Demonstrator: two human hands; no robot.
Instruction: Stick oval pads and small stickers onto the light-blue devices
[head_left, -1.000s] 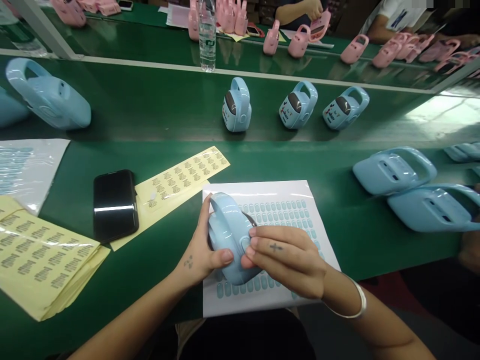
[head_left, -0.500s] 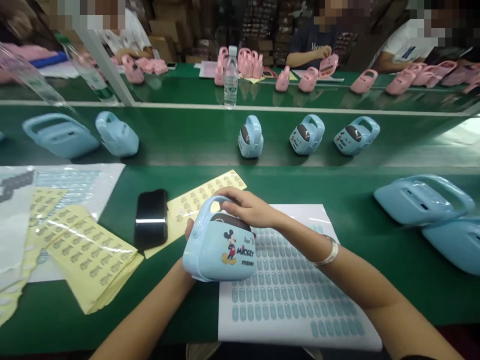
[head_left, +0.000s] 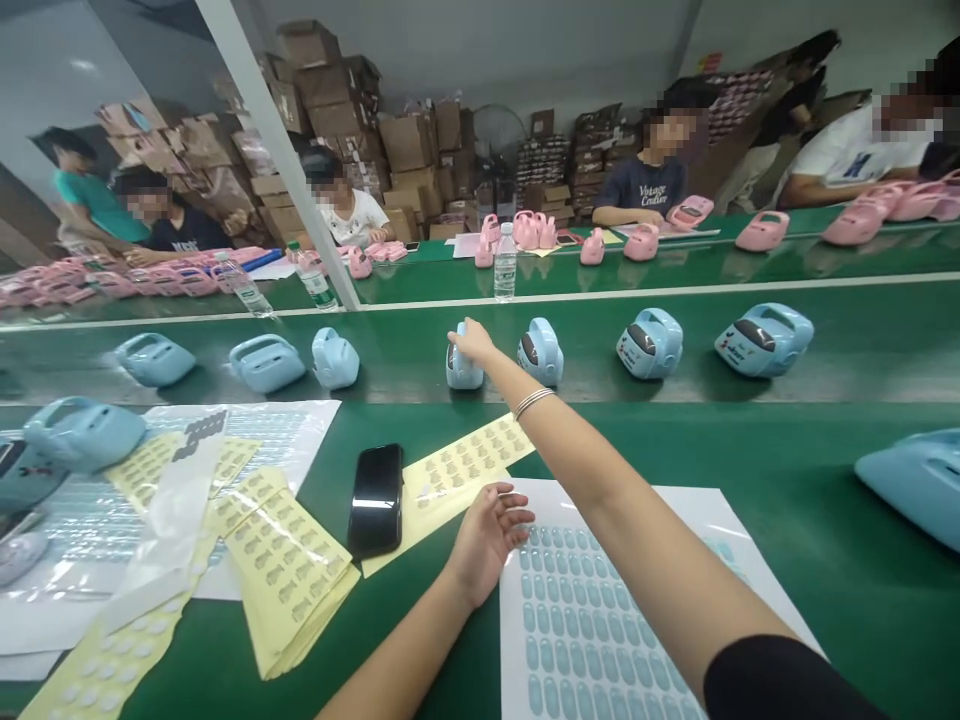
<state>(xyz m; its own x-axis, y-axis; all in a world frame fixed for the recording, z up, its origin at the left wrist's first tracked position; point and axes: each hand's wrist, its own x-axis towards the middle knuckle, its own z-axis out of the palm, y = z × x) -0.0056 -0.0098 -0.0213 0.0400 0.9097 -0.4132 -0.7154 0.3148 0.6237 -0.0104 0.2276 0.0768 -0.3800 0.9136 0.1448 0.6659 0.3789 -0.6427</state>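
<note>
My right hand is stretched far forward, its fingers round the top of a light-blue case that stands on the green belt. My left hand holds nothing; its fingers are apart and slightly curled, palm turned inward, at the upper left corner of a white sheet with rows of blue oval stickers. Beside it lies a yellow sticker strip, partly under a black phone. Another blue case stands just right of my right hand.
More blue cases stand along the belt. Yellow sticker sheets lie at left, and a blue case at far right. Water bottles stand beyond the belt. People sit across with pink cases.
The blue case with the mouse picture has left the space above the sheet; my right hand has reached forward to a case on the belt. My left hand has let go. The view has tilted up.
</note>
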